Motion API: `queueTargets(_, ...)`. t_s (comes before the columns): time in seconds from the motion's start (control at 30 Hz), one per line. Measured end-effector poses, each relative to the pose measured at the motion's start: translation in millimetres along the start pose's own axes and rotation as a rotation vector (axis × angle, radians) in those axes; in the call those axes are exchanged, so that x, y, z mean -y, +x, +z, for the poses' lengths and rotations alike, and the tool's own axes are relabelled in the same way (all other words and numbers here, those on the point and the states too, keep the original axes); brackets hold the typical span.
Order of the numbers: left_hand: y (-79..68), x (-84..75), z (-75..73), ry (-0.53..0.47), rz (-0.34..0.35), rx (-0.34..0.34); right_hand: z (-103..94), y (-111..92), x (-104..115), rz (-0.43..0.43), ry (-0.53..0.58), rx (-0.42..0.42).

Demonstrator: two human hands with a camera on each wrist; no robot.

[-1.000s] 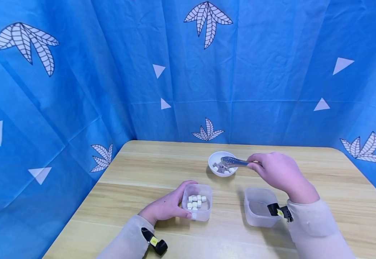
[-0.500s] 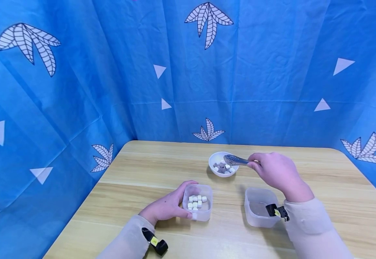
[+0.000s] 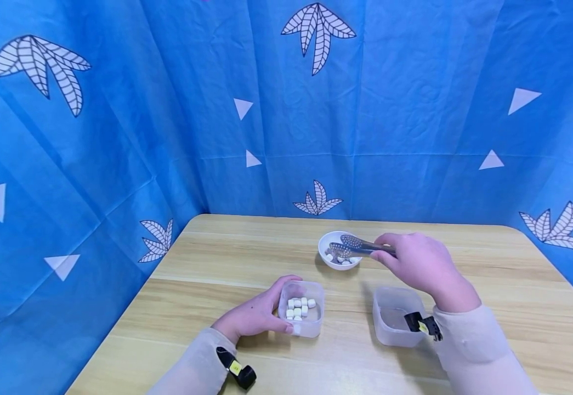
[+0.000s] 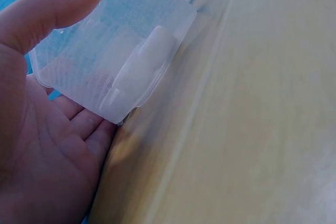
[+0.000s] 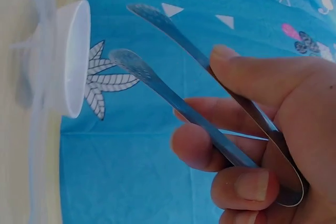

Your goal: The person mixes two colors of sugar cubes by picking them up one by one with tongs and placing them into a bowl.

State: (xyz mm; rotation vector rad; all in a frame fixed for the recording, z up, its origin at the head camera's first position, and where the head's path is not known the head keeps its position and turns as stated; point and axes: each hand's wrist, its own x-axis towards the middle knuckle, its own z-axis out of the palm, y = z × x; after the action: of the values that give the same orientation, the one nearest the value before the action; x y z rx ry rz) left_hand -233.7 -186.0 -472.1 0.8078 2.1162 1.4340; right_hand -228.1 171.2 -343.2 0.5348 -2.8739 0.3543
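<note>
My right hand (image 3: 421, 263) grips a pair of metal tongs (image 5: 202, 119), thumb on one arm and fingers round the other. In the right wrist view the tongs' perforated tips are spread apart with nothing between them. They hover over a white bowl (image 3: 323, 244) that holds white and grey-brown pieces, partly hidden by the tongs. My left hand (image 3: 256, 312) holds a clear plastic container (image 3: 311, 329) by its left side, thumb in front, fingers behind. White marshmallow-like pieces (image 3: 297, 312) lie in it; the left wrist view shows them blurred through the wall (image 4: 126, 45).
A second clear plastic container (image 3: 384, 329) stands on the wooden table (image 3: 207, 247), under my right forearm; I see no pieces in its visible part. A blue patterned cloth (image 3: 404, 120) hangs behind the table and at its sides.
The tongs have gone from closed together to spread apart above the bowl. My right hand has shifted very slightly. The left hand and its container have stayed put.
</note>
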Motion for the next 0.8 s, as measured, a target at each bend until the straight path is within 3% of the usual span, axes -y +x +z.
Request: queueTargets(0.8, -1.0, 0.1, 1.1, 0.031, 0.023, -0.002, 3.2, -13.4, 48.7, -0.291, 0.019, 0.055)
